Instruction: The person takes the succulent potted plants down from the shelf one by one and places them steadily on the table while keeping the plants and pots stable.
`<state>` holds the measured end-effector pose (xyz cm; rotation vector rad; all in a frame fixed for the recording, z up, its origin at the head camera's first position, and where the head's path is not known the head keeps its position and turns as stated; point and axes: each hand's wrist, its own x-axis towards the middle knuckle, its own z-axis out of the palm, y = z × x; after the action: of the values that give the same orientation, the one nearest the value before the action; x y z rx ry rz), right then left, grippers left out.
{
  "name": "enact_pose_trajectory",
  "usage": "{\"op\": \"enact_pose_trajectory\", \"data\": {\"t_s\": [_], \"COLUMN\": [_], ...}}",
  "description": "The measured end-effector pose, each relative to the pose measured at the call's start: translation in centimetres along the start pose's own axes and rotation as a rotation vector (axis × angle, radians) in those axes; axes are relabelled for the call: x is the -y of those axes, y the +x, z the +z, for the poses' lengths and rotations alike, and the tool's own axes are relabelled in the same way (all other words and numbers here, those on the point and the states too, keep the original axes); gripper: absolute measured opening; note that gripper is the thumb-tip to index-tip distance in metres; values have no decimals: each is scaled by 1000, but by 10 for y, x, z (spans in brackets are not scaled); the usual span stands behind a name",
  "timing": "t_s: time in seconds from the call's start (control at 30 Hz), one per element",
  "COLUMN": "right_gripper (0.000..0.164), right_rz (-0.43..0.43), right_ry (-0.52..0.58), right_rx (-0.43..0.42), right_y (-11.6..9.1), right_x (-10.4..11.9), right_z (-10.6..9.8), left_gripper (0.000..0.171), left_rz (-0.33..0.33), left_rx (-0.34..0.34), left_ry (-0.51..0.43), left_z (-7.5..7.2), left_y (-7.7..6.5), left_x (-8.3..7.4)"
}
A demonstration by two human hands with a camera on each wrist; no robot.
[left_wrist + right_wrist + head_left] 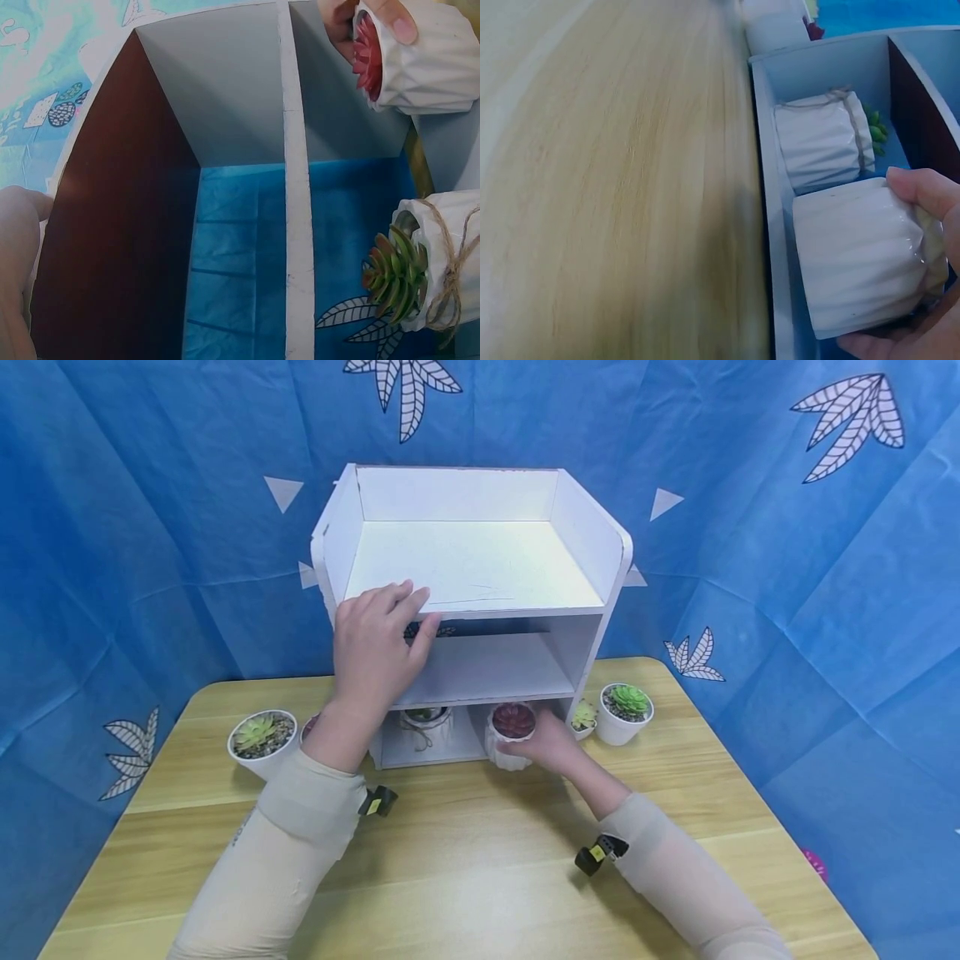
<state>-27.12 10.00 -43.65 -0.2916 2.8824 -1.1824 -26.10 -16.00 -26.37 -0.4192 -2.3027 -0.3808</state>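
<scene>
My right hand [551, 743] grips a white ridged pot with a dark red succulent [513, 721] at the front of the bottom compartment of a white shelf unit [480, 564]. In the right wrist view, its thumb and fingers curl round the ribbed white pot [862, 259]. A second potted succulent [426, 727], green and tied with twine, stands to the left in that compartment; its plant shows clearly in the left wrist view [397, 274]. My left hand [378, 647] rests on the front edge of the top board, near the left side, fingers extended over it.
On the wooden table [465, 860], a potted succulent [262, 739] stands left of the shelf, with another partly hidden behind the left arm. To the right are a bright green potted succulent [626, 712] and a smaller pale one [584, 718]. A blue patterned cloth [150, 527] hangs behind.
</scene>
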Motion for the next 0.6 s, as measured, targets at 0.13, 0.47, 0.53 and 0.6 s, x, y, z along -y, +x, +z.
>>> {"op": "enact_pose_trajectory", "data": {"t_s": [0.13, 0.47, 0.53, 0.6], "right_gripper": [90, 97, 98, 97], "right_rz": [-10, -37, -30, -29], "right_ry": [-19, 57, 62, 72], "right_rx": [5, 46, 53, 66], "right_y": [-4, -17, -20, -23], "right_x": [3, 6, 8, 10], "right_z": [-4, -20, -25, -30], "left_gripper": [46, 47, 46, 46], "left_rz": [-3, 2, 0, -3], "left_rx": [6, 8, 7, 6], "left_ry": [5, 11, 10, 9], "left_z": [0, 0, 0, 0], "left_y": [0, 1, 1, 1], "left_x": [0, -1, -1, -1]}}
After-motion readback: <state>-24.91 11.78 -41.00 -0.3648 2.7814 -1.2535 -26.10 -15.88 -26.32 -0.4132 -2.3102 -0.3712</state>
